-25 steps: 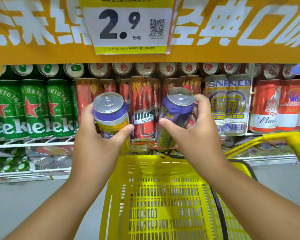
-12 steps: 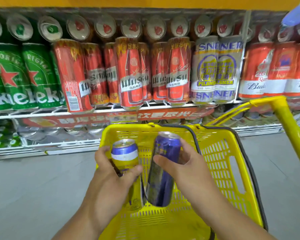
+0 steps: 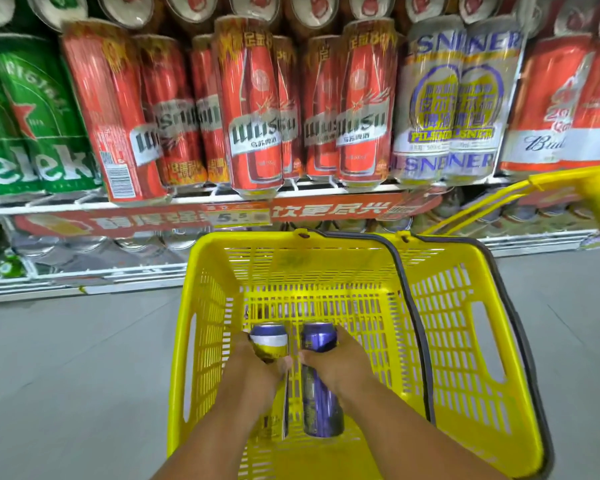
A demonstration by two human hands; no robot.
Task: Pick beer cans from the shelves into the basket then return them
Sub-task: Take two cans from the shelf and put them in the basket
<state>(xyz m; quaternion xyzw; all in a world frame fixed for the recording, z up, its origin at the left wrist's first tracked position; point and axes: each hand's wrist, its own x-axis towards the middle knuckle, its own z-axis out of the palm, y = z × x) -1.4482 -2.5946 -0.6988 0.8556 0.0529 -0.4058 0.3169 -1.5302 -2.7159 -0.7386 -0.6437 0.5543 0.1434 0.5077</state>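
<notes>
1. Hands reach deep into the yellow basket (image 3: 440, 306), each wrapped round one tall can, which suits setting them down rather than dropping them.
2. Left hand (image 3: 257, 368) grips the upper half of the left can (image 3: 269, 341), the one with a blue top, white band and gold body; fingers and thumb curl round it.
3. Right hand (image 3: 336, 362) grips the right can (image 3: 321, 396), a purple one, near its top, so the lower end points toward the near part of the basket floor.
4. Both cans lie side by side, nearly touching, low inside the basket at its near left; whether they rest on the floor of it I cannot tell.
5. Basket stands on the grey floor just in front of the shelf (image 3: 84, 206), close enough for short reaches.
6. Shelf stock stands upright in tight rows: red cans (image 3: 257, 109), green cans (image 3: 42, 109) and pale pilsner cans (image 3: 454, 109).
7. My judgement: this is the loading stage; letting go comes next, gently, since the cans could roll together.
</notes>
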